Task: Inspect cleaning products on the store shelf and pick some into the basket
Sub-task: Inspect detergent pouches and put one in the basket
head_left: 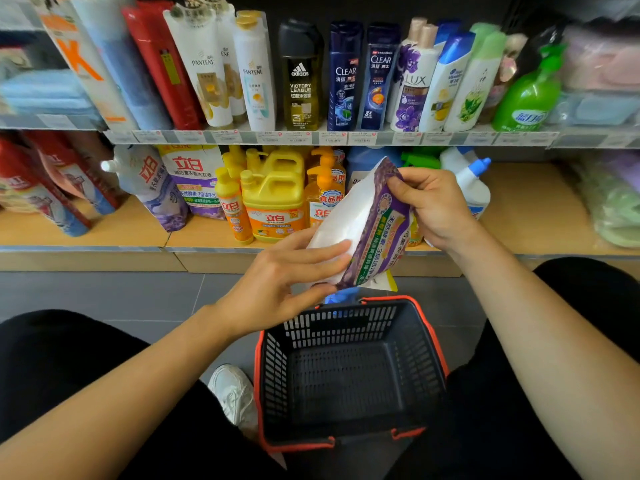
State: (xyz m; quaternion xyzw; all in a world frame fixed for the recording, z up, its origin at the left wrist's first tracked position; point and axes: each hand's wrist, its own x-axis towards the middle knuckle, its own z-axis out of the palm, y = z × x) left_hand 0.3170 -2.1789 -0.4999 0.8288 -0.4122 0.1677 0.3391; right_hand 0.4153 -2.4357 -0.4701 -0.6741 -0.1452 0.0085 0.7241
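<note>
A purple and white refill pouch of laundry detergent (363, 223) hangs tilted in the air above the far end of the basket. My right hand (433, 206) grips its upper edge with curled fingers. My left hand (287, 275) supports its lower white side, fingers fairly straight on top and thumb underneath. The dark blue basket with a red rim (349, 372) stands on the floor between my knees, and I see nothing inside it.
The lower shelf (104, 230) holds yellow dish soap jugs (273, 199), similar purple pouches (194, 178), red bags at the left and a white bottle with a blue cap (474, 181). Shampoo bottles line the upper shelf (311, 136). A white shoe (235, 393) is beside the basket.
</note>
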